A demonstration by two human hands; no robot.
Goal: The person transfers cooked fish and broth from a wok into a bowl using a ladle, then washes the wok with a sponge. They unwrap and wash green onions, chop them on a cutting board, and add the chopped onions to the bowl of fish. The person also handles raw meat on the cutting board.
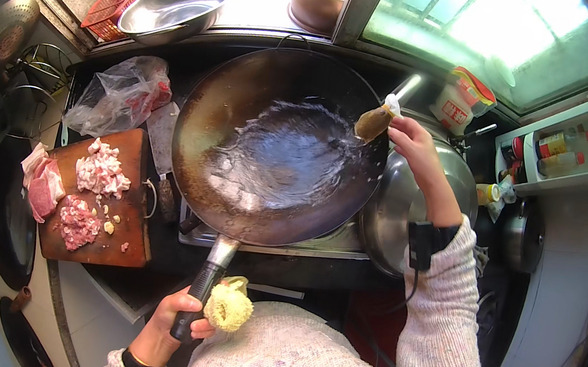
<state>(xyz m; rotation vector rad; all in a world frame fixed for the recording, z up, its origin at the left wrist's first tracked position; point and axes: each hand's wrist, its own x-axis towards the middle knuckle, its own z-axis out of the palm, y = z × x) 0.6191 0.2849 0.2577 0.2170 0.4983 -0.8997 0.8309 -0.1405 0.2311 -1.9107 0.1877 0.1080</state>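
My left hand (172, 318) grips the black handle (200, 290) of a large wok (215, 94). A pale yellow loofah scrubber (230, 306) sits against that handle beside my fingertips; how it is held is hidden. Rippling water (299, 152) fills the bottom of the wok, with splashes near its right wall. At the wok's upper right rim, my right hand (413, 140) pinches the white end of a small brown object (372, 124), whose exact kind I cannot tell. Behind it, a shiny metal tube or handle (406, 88) slants upward.
Left of the wok, a wooden cutting board (122, 201) carries diced fat (102, 169), minced meat (77, 223) and meat slices (43, 185). A plastic bag (116, 95) lies behind it. A domed steel lid or pot (413, 203) stands right. A steel basin (178, 6) rests by the window.
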